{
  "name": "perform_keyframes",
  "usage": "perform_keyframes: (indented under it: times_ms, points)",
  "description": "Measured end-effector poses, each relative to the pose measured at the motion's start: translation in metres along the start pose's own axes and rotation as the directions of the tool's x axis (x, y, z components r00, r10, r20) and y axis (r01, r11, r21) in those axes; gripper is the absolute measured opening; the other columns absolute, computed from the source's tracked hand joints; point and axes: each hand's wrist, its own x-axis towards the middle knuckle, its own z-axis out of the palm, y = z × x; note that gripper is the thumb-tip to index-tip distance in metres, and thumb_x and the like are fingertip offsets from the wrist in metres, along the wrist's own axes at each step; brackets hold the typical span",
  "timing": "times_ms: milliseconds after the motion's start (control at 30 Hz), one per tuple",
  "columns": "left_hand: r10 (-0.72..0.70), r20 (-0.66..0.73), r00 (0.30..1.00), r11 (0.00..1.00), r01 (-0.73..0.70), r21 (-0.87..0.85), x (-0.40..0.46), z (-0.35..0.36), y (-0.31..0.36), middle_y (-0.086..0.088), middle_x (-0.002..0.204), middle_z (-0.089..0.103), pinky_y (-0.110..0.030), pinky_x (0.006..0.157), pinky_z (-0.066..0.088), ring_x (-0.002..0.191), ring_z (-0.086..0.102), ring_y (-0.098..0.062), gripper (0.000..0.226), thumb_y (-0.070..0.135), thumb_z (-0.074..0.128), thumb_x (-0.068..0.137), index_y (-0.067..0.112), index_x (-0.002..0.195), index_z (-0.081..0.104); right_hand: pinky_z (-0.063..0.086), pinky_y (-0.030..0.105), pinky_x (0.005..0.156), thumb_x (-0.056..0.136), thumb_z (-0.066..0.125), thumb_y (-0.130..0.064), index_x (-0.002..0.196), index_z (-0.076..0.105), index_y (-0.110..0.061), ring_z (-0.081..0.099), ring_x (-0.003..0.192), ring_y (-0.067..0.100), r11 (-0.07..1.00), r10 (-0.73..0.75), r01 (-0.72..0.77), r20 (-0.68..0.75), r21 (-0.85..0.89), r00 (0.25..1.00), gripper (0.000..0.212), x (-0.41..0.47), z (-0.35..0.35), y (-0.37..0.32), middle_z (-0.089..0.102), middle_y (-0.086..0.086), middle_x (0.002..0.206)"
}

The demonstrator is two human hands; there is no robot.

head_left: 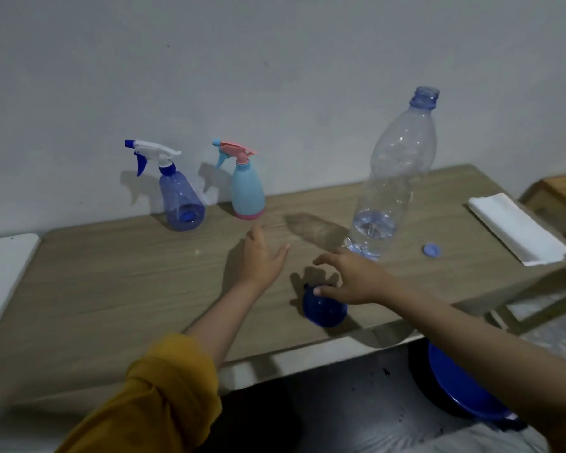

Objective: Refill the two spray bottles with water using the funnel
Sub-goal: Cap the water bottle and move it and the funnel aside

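No writing is readable on anything. Nearest, the dark blue funnel (324, 307) sits mouth-down on the bench (111, 289), the right hand (350, 279) spread over it, thumb touching. The left hand (262, 256) hovers spread, empty. Behind stands an uncapped water bottle (392, 178), nearly empty; the translucent blue spray bottle (180, 197) and pale blue-and-pink spray bottle (246, 188) stand by the wall.

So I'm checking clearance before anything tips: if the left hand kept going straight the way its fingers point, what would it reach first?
Probably the light blue spray bottle with the pink trigger. The open left hand points up the wooden table toward it, though depth is unclear.
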Motion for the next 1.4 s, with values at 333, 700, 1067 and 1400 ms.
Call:
perform_keyframes:
  times_ms: [333,700,1067,1400]
  points:
    - [0.208,0.103,0.973,0.964,-0.186,-0.191,-0.022,0.045,0.086,-0.006,0.146,0.034,-0.033,0.099,0.038,0.131,0.039,-0.021,0.076,0.048,0.063,0.083,0.018,0.141,0.025,0.050,0.032,0.081,0.085,0.061,-0.052,0.125,0.056,-0.019,0.062,0.089,0.017,0.958,0.252,-0.215,-0.196,0.190,0.948,0.052,-0.060,0.003,0.103,0.059,0.006,0.123]
    - [0.164,-0.213,0.963,0.929,-0.223,-0.296,-0.005,0.100,0.174,-0.004,0.151,0.024,-0.032,0.110,0.031,0.139,0.026,-0.017,0.109,0.050,0.078,0.066,0.024,0.145,0.009,0.047,0.038,0.092,0.090,0.060,-0.026,0.136,0.043,-0.017,0.053,0.111,0.027,0.937,0.320,-0.278,-0.205,0.212,0.925,0.051,-0.053,-0.018,0.237,0.048,0.011,0.129]
    - [0.042,-0.386,0.921,0.960,-0.144,-0.240,-0.001,0.119,0.190,-0.007,0.148,0.032,-0.036,0.110,0.034,0.136,0.033,-0.018,0.099,0.039,0.079,0.070,0.012,0.144,0.017,0.048,0.030,0.080,0.091,0.059,-0.019,0.118,0.063,-0.022,0.057,0.086,0.019,0.951,0.050,0.037,-0.271,0.308,0.961,0.028,-0.019,-0.044,0.247,0.051,0.006,0.102]
    - [0.068,-0.515,0.855,0.945,-0.221,-0.241,0.019,0.073,0.236,-0.004,0.150,0.027,-0.026,0.108,0.028,0.138,0.028,-0.017,0.102,0.044,0.078,0.069,0.016,0.145,0.017,0.055,0.028,0.073,0.078,0.076,-0.017,0.076,0.058,-0.016,0.067,0.079,0.016,0.495,0.035,0.653,-0.764,0.573,0.644,0.018,-0.016,-0.203,0.130,0.072,0.010,0.088]
